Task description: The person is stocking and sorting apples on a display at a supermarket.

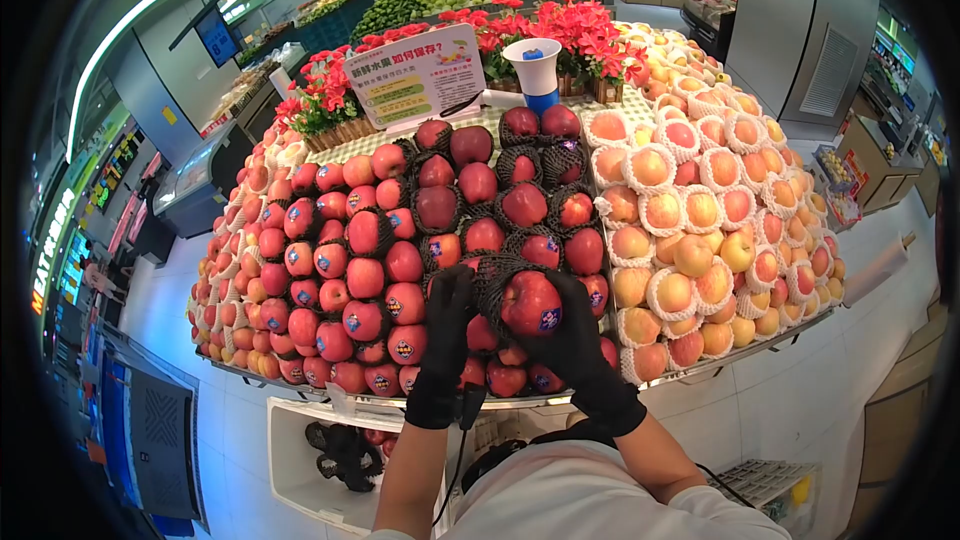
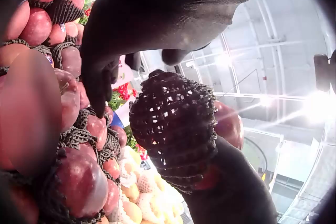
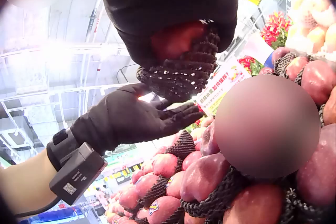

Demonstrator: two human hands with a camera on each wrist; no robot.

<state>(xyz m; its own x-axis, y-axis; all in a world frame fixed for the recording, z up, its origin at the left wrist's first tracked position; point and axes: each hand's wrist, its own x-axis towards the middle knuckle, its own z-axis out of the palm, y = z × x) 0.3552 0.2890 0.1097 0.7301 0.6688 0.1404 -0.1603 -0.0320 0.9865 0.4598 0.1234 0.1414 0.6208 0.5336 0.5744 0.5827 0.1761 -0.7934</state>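
Observation:
Both hands wear black gloves. The right hand (image 1: 568, 335) grips a red apple (image 1: 532, 302) with a blue sticker, a black foam net (image 1: 490, 285) around its left side. In the left wrist view the net (image 2: 170, 124) covers much of the apple (image 2: 229, 124), held by the right hand (image 2: 231, 187). Just left of it, the left hand (image 1: 448, 330) has its fingers extended; in the right wrist view this hand (image 3: 131, 116) lies below the netted apple (image 3: 178, 40) with fingers straight, holding nothing visible. Whether it touches the net cannot be told.
Rows of red apples (image 1: 365, 278), several in black nets, fill the stand before the hands. Paler fruit in white nets (image 1: 663, 210) lies to the right. Behind stand a sign (image 1: 415, 75), a white and blue cup (image 1: 535, 70) and red flowers (image 1: 570, 30). Below is a white bin (image 1: 300, 460).

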